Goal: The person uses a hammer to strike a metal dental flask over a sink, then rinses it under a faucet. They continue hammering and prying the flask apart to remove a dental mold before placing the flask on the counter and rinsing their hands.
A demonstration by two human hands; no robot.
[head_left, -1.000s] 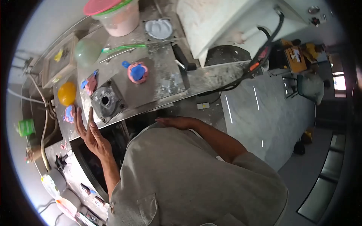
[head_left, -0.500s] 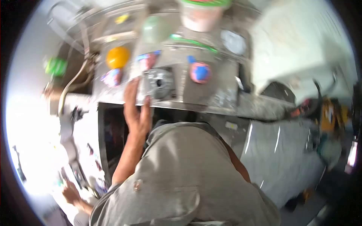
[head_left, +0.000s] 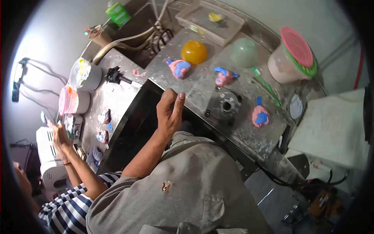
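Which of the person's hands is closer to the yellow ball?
Left. The left hand is raised over the counter edge, below the yellow ball and apart from it. The right hand is not in view.

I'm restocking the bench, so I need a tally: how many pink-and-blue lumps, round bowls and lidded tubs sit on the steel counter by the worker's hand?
Pink-and-blue lumps: 3
Round bowls: 2, one orange, one pale green
Lidded tubs: 1, pink lid
Total: 6
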